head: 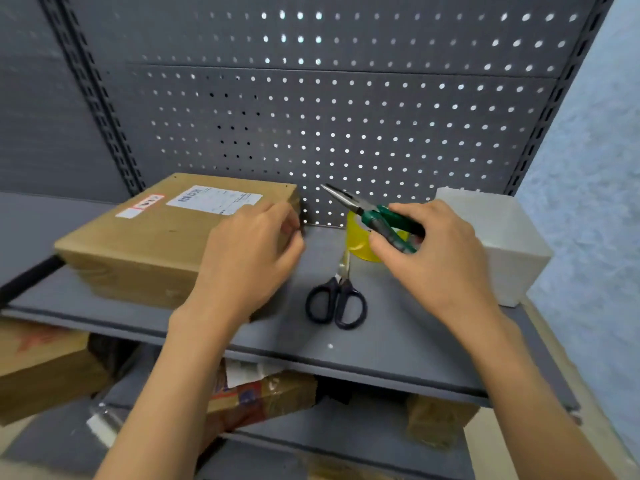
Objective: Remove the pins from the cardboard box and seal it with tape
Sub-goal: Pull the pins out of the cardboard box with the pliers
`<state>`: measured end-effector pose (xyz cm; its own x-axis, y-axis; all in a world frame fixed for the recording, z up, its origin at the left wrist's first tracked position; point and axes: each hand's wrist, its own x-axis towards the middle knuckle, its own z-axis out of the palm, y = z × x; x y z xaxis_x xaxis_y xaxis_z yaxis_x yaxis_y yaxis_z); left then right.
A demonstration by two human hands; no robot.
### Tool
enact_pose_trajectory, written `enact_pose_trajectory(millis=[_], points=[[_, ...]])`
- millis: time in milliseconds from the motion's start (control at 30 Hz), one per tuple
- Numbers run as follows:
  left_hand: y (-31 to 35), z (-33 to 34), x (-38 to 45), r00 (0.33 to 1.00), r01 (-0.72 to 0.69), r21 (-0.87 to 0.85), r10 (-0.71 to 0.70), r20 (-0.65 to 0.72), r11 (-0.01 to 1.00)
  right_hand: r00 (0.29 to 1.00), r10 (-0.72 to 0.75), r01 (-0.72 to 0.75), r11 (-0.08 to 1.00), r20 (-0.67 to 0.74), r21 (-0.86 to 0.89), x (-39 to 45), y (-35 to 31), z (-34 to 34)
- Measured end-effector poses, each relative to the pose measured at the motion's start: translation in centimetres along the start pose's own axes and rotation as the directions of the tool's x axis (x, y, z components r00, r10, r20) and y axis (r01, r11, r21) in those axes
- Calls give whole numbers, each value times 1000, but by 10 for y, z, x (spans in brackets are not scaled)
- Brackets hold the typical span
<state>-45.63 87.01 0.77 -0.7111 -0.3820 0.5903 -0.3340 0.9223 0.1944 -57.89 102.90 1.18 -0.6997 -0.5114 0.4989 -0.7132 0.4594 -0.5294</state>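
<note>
A flat brown cardboard box (145,237) with a white shipping label lies on the left of the grey shelf (381,344). My left hand (249,258) rests over the box's right end, fingers curled at its edge. My right hand (436,258) grips green-handled long-nose pliers (367,211), jaws pointing up and left, above the shelf and apart from the box. A yellow tape roll (358,240) stands behind the pliers, partly hidden by my right hand. I cannot make out any pins.
Black-handled scissors (337,303) lie on the shelf between my hands. A white plastic bin (502,244) stands at the right. A grey pegboard (329,109) backs the shelf. More boxes (45,368) sit on the lower shelf.
</note>
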Motion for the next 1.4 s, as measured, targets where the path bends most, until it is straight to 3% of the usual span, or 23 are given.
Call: enact_pose_trajectory(millis=[267,467,833,1133,1400], points=[[-84,-33,-22,983,185,82,-184,-23,979,989,-89,87,996,118,22,15,-53,52],[-153,-46,-17,960,279,119,-274,-53,953,990,-89,83,995,114,55,39,-103,102],[-241,-40,11,983,160,18,-161,87,987,995,11,-12,1000,96,13,60,-151,162],[-222,-38,0,995,13,-99,-3,104,995,982,-65,67,998,180,-6,55,-153,158],[-202,-31,-12,996,-20,-173,35,86,985,991,-74,74,997,112,6,39,-148,153]])
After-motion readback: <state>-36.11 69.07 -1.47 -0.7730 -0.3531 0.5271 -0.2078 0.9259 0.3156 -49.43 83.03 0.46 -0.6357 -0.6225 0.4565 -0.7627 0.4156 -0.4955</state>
